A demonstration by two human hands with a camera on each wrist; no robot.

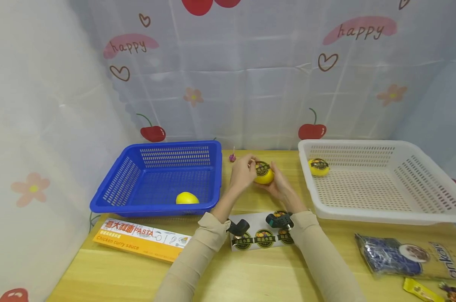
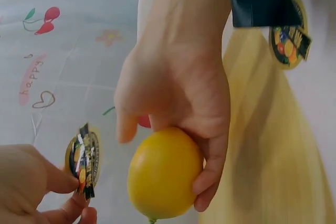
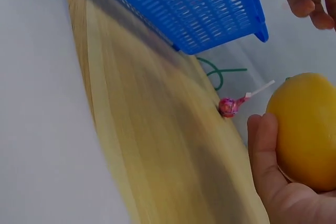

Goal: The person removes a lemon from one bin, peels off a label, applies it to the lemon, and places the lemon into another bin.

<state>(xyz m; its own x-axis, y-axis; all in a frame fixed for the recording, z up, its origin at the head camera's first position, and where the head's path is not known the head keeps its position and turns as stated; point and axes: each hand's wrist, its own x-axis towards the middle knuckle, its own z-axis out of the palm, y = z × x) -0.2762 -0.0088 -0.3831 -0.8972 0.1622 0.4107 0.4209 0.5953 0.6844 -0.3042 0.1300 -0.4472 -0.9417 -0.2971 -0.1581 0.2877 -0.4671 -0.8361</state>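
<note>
My left hand [image 1: 243,173] pinches a round black-and-gold fruit sticker [image 2: 84,163] between thumb and fingertips. A yellow lemon [image 2: 165,174] with a small green tip is held in my right hand [image 1: 280,186], its fingers curled round one side. In the left wrist view the sticker is to the left of the lemon, with a gap between them; from the head view it overlaps the fruit. Below both hands lies a white sticker sheet [image 1: 253,221] with several matching labels, partly covered by the right wrist's camera.
A blue basket [image 1: 217,176] at left holds another lemon [image 1: 187,198]. The white basket [image 1: 307,184] at right contains a labelled lemon [image 1: 319,168]. A pasta box [image 1: 141,239], a lollipop [image 1: 232,157], a plastic food bag [image 1: 413,256] and a yellow packet [image 1: 422,290] lie around.
</note>
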